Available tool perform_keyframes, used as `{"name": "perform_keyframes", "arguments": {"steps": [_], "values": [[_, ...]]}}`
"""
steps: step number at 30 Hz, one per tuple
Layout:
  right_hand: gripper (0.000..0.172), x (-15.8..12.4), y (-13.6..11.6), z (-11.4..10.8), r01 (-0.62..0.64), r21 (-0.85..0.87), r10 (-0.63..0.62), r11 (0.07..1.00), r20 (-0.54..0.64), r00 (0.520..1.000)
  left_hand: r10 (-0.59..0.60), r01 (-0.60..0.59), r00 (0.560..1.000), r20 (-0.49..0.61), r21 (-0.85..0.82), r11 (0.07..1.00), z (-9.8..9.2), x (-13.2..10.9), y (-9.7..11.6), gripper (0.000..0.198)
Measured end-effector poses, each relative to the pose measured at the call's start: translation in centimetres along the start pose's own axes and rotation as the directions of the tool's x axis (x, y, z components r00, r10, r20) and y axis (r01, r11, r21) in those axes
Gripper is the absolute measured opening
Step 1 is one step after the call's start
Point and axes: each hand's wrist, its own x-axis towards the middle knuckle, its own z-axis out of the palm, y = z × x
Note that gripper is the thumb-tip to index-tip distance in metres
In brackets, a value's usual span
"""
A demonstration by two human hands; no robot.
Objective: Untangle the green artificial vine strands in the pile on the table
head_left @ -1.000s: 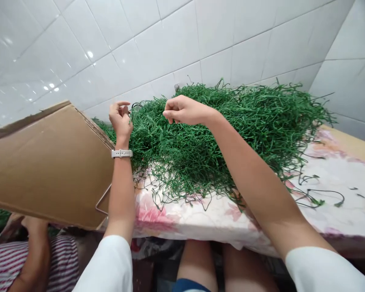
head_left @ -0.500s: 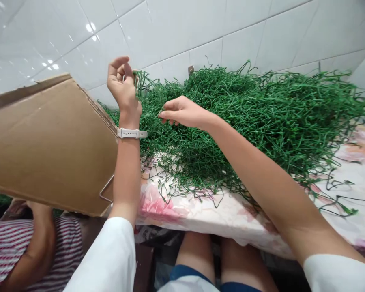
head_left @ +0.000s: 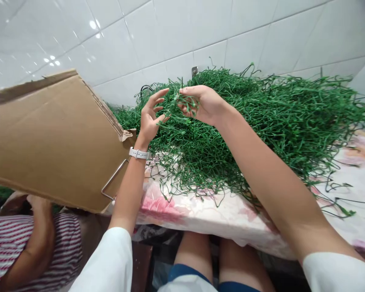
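A big heap of thin green stems point(head_left: 270, 117) with small bud-like tips lies along the tiled wall. Whether they are real plants or plastic cannot be made out. My right hand point(head_left: 208, 103), over the left part of the heap, pinches a small bunch of green stems point(head_left: 174, 101) whose ends poke out past the fingers. Facing it is my left hand point(head_left: 152, 115), fingers spread and curved around the bunch's other side, thumb close to some stem tips. A pale watch strap point(head_left: 139, 153) circles my left wrist.
An upright cardboard sheet point(head_left: 51, 142) with a bent metal wire point(head_left: 109, 186) stands at left. Beyond it sits another person in a striped garment point(head_left: 63, 239), hands partly hidden. A flowered cloth point(head_left: 167, 209) covers the table. White tiles point(head_left: 176, 32) form the wall behind.
My left hand has come down and right from beside the cardboard's top, and its fingers have spread. My right hand has moved up and right, with a bunch of stems now visible at its fingers.
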Motion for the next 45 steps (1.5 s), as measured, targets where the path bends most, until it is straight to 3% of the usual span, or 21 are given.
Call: {"name": "perform_keyframes", "arguments": {"steps": [3,5,8,10,12,15,18,22,24,27,30,33,39,43,45], "values": [[0.018,0.3,0.4,0.5,-0.101,0.202,0.101,0.974,0.009,0.995,0.044,-0.043,0.999,0.018,-0.061,0.997,0.8,-0.6,0.5,0.049],[0.022,0.3,0.4,0.8,-0.181,0.206,0.179,0.962,0.027,0.983,0.042,-0.045,0.999,-0.021,-0.111,0.993,1.0,-0.8,0.7,0.045],[0.033,0.0,0.0,0.8,-0.281,-0.105,0.289,0.954,0.069,0.955,-0.002,-0.007,0.999,-0.055,-0.153,0.988,0.9,-1.5,0.8,0.041],[0.036,-0.2,-0.2,0.3,-0.279,-0.418,0.337,0.865,0.071,0.939,-0.031,0.024,0.998,-0.049,-0.146,0.989,0.9,-2.3,0.7,0.037],[0.032,-0.5,-0.4,-0.5,-0.238,-0.563,0.313,0.791,0.038,0.949,-0.062,0.051,0.997,-0.056,-0.175,0.983,1.1,-3.3,0.7,0.04],[0.031,-0.9,-0.8,-1.4,-0.132,-0.486,0.147,0.864,-0.007,0.989,-0.131,0.125,0.991,-0.008,-0.242,0.962,1.8,-4.5,0.8,0.046],[0.043,-1.5,-1.5,-1.3,-0.011,-0.39,0.028,0.921,0.037,0.999,-0.203,0.222,0.974,0.098,-0.26,0.94,2.5,-5.3,1.1,0.027],[0.042,-2.2,-2.8,-0.3,0.06,-0.489,0.069,0.87,0.241,0.968,-0.206,0.203,0.978,0.023,-0.315,0.927,3.2,-5.7,1.0,0.015],[0.035,-2.3,-3.0,0.1,0.078,-0.534,0.101,0.842,0.297,0.95,-0.231,0.198,0.972,-0.039,-0.387,0.9,3.4,-5.8,0.8,0.021],[0.031,-2.1,-2.7,0.2,0.062,-0.543,0.1,0.837,0.265,0.959,-0.342,0.295,0.94,0.016,-0.545,0.785,3.6,-5.8,0.9,0.032],[0.031,-1.9,-2.4,0.3,0.033,-0.556,0.106,0.831,0.216,0.971,-0.387,0.369,0.917,0.1,-0.584,0.723,3.4,-5.8,0.9,0.032],[0.034,-1.8,-2.2,0.4,0.009,-0.52,0.12,0.854,0.215,0.969,-0.411,0.371,0.908,0.083,-0.617,0.694,3.3,-5.7,0.5,0.029],[0.049,-1.8,-1.0,0.6,-0.022,-0.278,0.1,0.96,0.268,0.958,-0.515,0.403,0.856,0.047,-0.685,0.607,3.3,-5.3,0.0,0.04],[0.049,-1.5,-0.7,0.7,-0.098,-0.124,0.125,0.987,0.234,0.964,-0.449,0.499,0.855,0.26,-0.65,0.574,2.5,-5.3,0.7,0.041],[0.049,-1.4,-1.3,0.1,-0.122,-0.072,0.132,0.99,0.152,0.979,-0.377,0.575,0.818,0.434,-0.601,0.555,2.2,-5.5,0.7,0.038]]}}
